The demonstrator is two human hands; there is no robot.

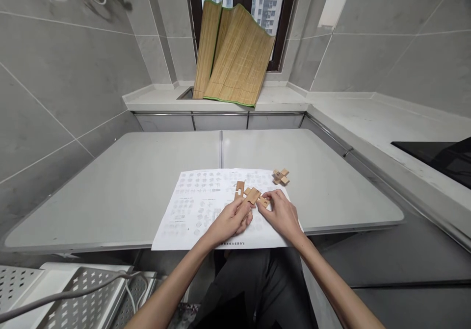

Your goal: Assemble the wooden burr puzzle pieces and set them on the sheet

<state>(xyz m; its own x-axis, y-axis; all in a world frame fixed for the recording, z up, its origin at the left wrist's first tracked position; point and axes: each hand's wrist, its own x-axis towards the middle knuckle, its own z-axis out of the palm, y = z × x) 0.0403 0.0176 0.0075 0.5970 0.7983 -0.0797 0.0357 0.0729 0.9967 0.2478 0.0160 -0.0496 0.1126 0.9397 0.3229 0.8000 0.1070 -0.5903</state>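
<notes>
My left hand [232, 217] is closed on a flat wooden puzzle piece [253, 195], held over the printed sheet. From the other side, my right hand [281, 213] pinches a smaller wooden piece [264, 201] with a dark mark on it; it meets the left hand's piece, but I cannot tell whether they interlock. Just behind my left hand is a notched wooden piece [239, 189] with a cut-out. At the sheet's far right corner sits a cross-shaped assembly of wooden pieces [280, 176]. Small diagrams cover the white instruction sheet [171, 228] under my hands.
The sheet lies at the front edge of a pale folding table [110, 187] with a seam down its middle. A bamboo mat [239, 57] leans against the window on the ledge behind. White perforated panels [95, 294] and a grey hose [62, 295] are at lower left.
</notes>
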